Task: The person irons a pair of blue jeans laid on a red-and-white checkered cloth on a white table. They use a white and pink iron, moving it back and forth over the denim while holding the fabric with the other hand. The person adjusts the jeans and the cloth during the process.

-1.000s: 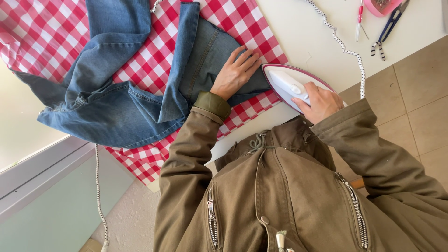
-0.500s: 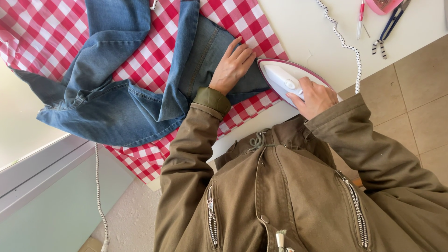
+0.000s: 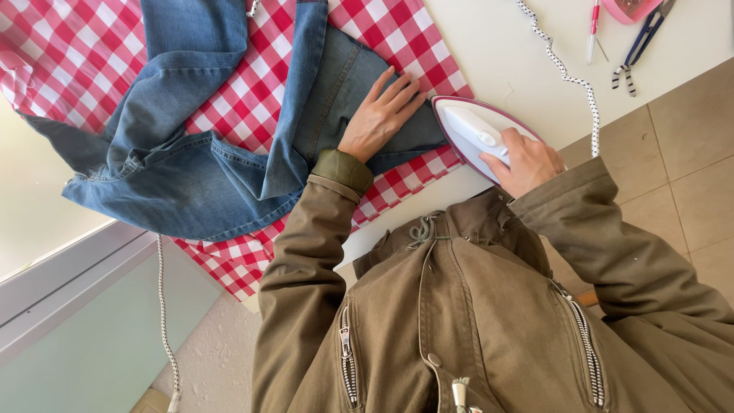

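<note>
A pair of blue jeans [image 3: 191, 160] lies spread on a red and white checked cloth [image 3: 69, 53] over a white table [image 3: 520, 69]. My left hand [image 3: 378, 116] rests flat, fingers apart, on the end of one jeans leg [image 3: 344, 84]. My right hand [image 3: 524, 160] grips the handle of a white and pink iron [image 3: 474, 131], whose tip meets the edge of that leg beside my left hand. Both arms wear olive jacket sleeves.
The iron's black and white speckled cord [image 3: 569, 76] runs across the table and another stretch of cord [image 3: 164, 321] hangs at the lower left. A red pen [image 3: 592, 27], small snips [image 3: 638, 42] and a pink box [image 3: 631, 8] lie at the far right. Tiled floor [image 3: 688, 153] borders the table.
My right hand has slid the iron left, bringing its tip up to the jeans leg and closer to my left hand, which has stayed pressed on the fabric.
</note>
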